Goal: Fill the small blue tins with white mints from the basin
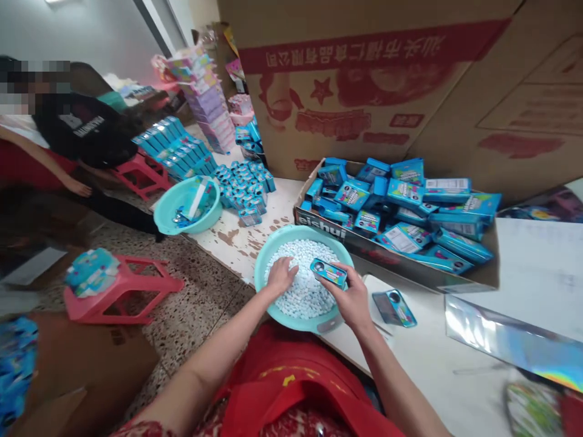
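Observation:
My left hand [281, 278] rests on the small white candies [304, 303] that fill a turquoise basin [259, 270]. Its fingers are curved and the thumb stands apart; the fingertips touch the candies. Over the right side of the same basin, my right hand [350, 298] grips a small blue printed box [328, 273]. A round opening shows at the box's left end, facing up. Another blue box [395, 307] lies on the white table just right of my right hand.
A shallow carton [314, 221] heaped with blue boxes stands behind the basin. Rows of blue boxes [243, 185] and a second turquoise basin [212, 221] are further left. Large cardboard boxes [364, 85] wall the back. A red stool [136, 288] and a seated person [86, 127] are at left.

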`<action>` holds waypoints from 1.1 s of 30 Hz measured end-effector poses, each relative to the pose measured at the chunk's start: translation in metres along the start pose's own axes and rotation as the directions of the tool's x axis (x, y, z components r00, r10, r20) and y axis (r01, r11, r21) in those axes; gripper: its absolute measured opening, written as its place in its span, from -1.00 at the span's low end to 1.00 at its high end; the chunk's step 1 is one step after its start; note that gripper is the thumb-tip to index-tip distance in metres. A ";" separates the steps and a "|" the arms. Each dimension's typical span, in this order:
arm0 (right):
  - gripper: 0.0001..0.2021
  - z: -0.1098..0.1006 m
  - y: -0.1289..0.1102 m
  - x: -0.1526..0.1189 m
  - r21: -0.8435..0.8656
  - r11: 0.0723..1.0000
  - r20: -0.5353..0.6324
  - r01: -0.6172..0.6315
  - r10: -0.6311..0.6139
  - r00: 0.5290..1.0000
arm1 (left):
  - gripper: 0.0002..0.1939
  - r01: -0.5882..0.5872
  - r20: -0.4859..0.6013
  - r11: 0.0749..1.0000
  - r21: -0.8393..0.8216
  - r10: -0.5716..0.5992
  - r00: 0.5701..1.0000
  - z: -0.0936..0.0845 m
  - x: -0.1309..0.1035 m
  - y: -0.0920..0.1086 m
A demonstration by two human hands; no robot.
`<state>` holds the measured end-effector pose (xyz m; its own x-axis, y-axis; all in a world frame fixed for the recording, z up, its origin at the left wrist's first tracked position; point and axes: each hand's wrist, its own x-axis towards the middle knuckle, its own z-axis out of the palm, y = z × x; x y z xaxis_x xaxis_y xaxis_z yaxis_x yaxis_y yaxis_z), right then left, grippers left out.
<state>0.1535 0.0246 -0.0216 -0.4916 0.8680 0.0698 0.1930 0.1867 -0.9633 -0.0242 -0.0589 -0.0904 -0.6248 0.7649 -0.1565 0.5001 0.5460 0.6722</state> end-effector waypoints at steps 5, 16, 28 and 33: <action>-0.63 -0.013 -0.001 -0.006 -0.036 0.999 -0.036 0.010 -0.011 0.999 | -0.60 0.005 0.075 0.910 0.414 -0.040 0.996 0.041 -0.011 0.019; -0.60 -0.022 0.011 -0.005 -0.111 0.993 -0.043 -0.036 0.031 0.999 | -0.71 0.324 0.090 0.767 -0.554 -0.331 0.939 0.033 0.011 0.033; -0.71 0.019 0.018 0.001 -0.201 0.978 0.107 0.058 -0.037 0.994 | -0.67 0.075 0.048 0.090 -0.993 -0.270 0.962 -0.013 0.001 0.100; -0.72 0.016 0.011 0.003 -0.201 0.975 0.122 0.094 -0.070 0.990 | -0.67 0.010 -0.017 0.107 -0.994 -0.254 0.967 -0.011 0.005 0.103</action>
<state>0.1400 0.0222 -0.0364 -0.6042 0.7899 0.1050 0.3125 0.3561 -0.8806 0.0173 -0.0029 -0.0137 -0.7417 0.5950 -0.3098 -0.5493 -0.2737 0.7895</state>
